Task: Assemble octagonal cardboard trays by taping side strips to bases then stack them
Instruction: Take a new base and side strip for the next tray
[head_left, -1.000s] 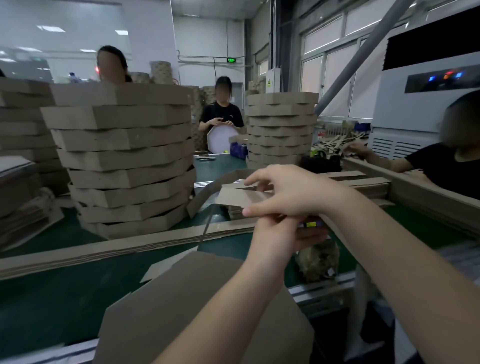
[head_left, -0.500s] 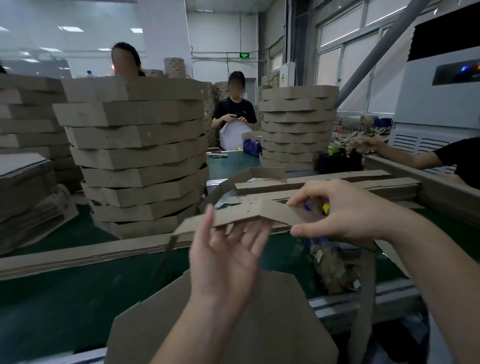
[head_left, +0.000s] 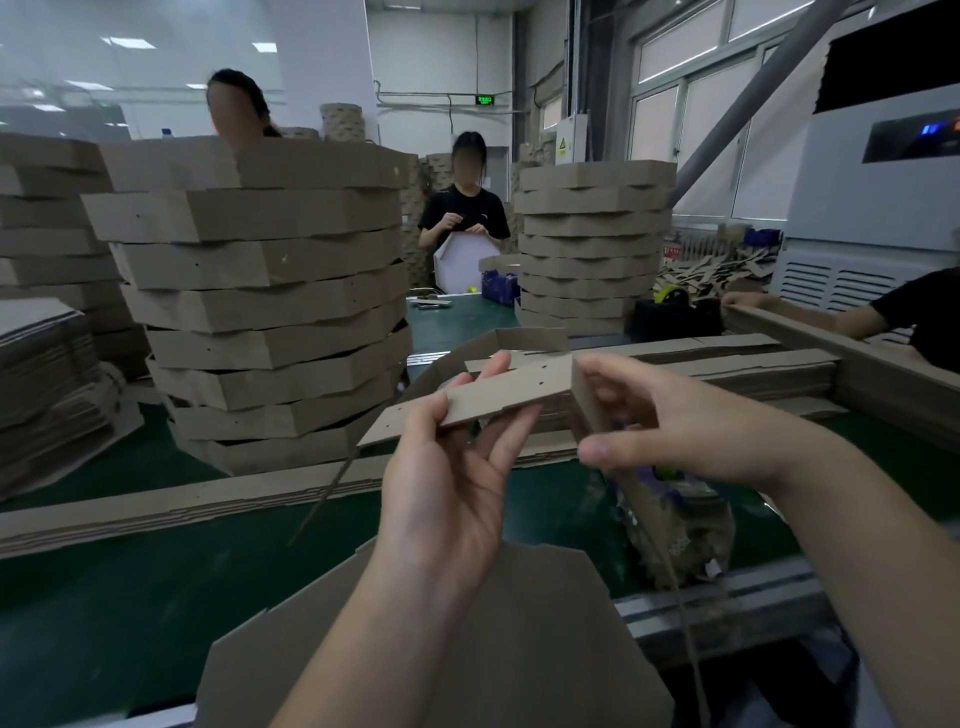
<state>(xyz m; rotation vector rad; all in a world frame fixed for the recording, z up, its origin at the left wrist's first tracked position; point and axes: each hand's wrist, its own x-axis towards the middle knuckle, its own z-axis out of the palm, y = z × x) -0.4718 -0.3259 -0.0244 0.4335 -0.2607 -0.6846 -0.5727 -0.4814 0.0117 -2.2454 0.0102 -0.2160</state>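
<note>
A green table (head_left: 130, 597) carries a tall, uneven stack of cardboard trays (head_left: 260, 312) on the left and a second stack (head_left: 592, 249) farther back. Long flat strips (head_left: 156, 509) lie across it before the tall stack. Another pile of strips (head_left: 753, 369) lies to the right, and an octagonal base (head_left: 519, 649) rests at the near edge.
</note>
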